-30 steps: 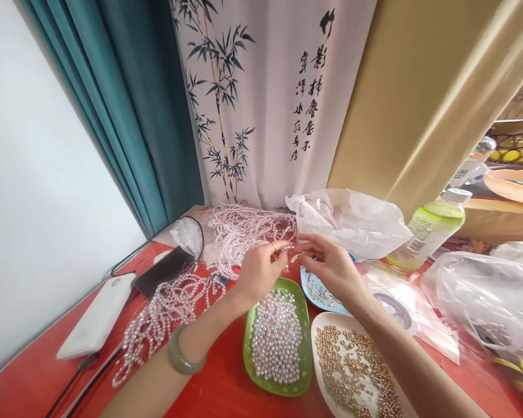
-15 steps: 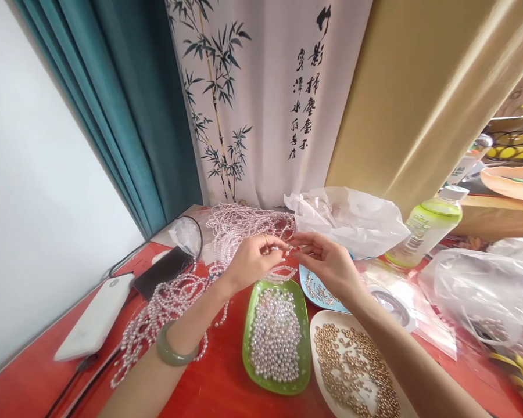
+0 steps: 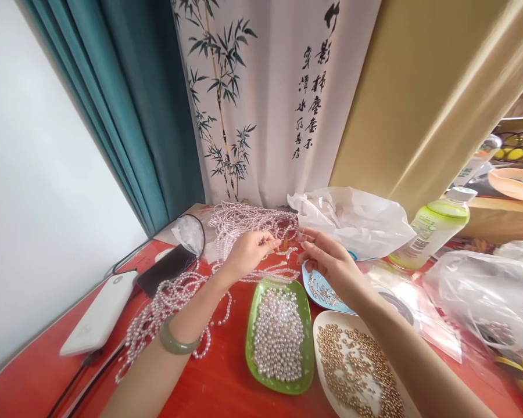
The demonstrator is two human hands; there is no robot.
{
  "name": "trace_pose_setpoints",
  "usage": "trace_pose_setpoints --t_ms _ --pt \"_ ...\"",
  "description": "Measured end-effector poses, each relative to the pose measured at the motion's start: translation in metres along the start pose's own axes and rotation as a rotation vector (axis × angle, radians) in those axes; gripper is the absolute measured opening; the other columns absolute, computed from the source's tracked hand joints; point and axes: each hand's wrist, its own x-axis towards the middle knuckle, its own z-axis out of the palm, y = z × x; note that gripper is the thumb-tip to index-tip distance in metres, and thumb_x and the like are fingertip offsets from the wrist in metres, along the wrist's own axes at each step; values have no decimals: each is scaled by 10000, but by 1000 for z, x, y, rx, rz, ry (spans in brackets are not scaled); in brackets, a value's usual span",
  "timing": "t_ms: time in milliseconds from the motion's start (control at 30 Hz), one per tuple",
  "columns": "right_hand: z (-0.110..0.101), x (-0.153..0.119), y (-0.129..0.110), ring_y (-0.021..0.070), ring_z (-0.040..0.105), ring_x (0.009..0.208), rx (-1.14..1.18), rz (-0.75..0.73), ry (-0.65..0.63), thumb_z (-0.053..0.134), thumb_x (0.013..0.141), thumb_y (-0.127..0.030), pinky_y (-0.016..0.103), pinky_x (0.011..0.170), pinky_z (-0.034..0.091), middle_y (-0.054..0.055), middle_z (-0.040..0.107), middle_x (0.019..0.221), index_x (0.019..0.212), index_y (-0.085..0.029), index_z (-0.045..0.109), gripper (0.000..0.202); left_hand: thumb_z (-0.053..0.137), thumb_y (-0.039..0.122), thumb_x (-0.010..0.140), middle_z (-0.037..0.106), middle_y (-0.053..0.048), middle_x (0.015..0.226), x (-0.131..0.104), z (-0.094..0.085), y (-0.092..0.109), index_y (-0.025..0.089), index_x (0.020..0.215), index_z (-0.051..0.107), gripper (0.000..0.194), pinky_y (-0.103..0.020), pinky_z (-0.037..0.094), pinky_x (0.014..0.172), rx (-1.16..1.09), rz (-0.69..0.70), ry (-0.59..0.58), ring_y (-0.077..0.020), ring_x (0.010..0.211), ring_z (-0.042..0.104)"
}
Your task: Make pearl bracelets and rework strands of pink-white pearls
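My left hand [image 3: 249,254] is closed in a pinch above the far end of the green tray, with a string of pearl beads [image 3: 289,253] at its fingertips. Just to the right, my right hand [image 3: 328,255] has thumb and forefinger drawn together; whatever is between them is too fine to make out. A small gap separates the two hands. Below them, the green tray [image 3: 310,342] holds loose pearl beads [image 3: 279,337]. Behind my fingers lies a heap of pink pearl strands [image 3: 235,223], and more pearl strands [image 3: 165,310] spread beside my left forearm.
A white plate [image 3: 331,400] carries gold beads, and a blue plate [image 3: 309,290] small metal pieces. Plastic bags [image 3: 357,223], a drink bottle [image 3: 438,226] and a tape roll [image 3: 401,307] stand rightward. A white power bank [image 3: 98,316] and dark phone [image 3: 163,270] lie left.
My hands have moved apart slightly, and the pearls visible in my left fingers earlier are now less visible there. The whole view has shifted a little.
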Motion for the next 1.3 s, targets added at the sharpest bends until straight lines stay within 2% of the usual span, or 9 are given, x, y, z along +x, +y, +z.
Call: trace_pose_setpoints --t_ms 200,333,467,633,833,967,1067,1200,1300 --pt "2 0 2 61 490 619 106 72 -10 571 684 -244 220 561 411 26 503 964 1067 -206 516 389 454 386 802 492 39 518 3 -12 -9 168 613 563 308 -233 307 542 51 -15 66 -95 488 420" --pt "5 2 8 82 478 591 -175 30 -21 569 686 -266 232 528 379 20 543 865 1057 -194 482 388 461 399 793 432 45 475 3 -15 -9 167 611 572 315 -236 268 498 -19 -47 82 -88 446 352" --pt "8 4 12 101 483 544 -417 -34 51 544 703 -267 241 519 370 -24 537 625 906 -184 470 231 477 389 781 518 9 579 2 -15 -3 161 598 567 305 -235 311 543 -198 -54 75 -97 528 416" --pt "11 1 8 128 549 664 -659 -249 122 486 755 -234 273 612 421 39 623 803 840 -183 571 130 490 377 775 456 23 520 1 -15 2 166 590 547 287 -234 277 506 -363 -105 48 -91 492 375" --pt "11 -2 12 130 547 693 -807 -425 160 424 819 -220 271 643 432 50 615 878 1038 -195 559 259 510 364 766 386 39 470 1 -14 1 164 591 550 268 -236 244 491 -391 -127 34 -87 469 337" --pt "12 -2 14 139 544 747 -822 -480 104 383 845 -231 266 669 415 56 599 866 876 -193 592 215 512 373 767 321 51 465 0 -13 0 158 597 546 276 -235 206 471 -448 -131 46 -74 447 264" --pt "12 -2 9 142 518 727 -733 -396 46 396 830 -246 269 666 399 50 580 794 788 -182 568 188 518 369 765 270 62 464 0 -12 0 153 601 529 271 -234 173 454 -514 -163 59 -62 432 212" --pt "11 -3 -1 124 478 629 -432 -98 -114 429 800 -299 250 580 374 33 551 707 761 -173 551 180 535 351 759 204 76 458 0 -11 0 157 600 489 255 -235 124 429 -649 -209 30 -50 411 145" --pt "11 -5 -8 98 417 526 -275 54 -140 452 772 -314 234 499 334 19 525 643 747 -169 567 187 559 353 742 193 77 461 1 -11 -2 163 593 473 256 -234 100 412 -746 -221 -4 -45 402 125"
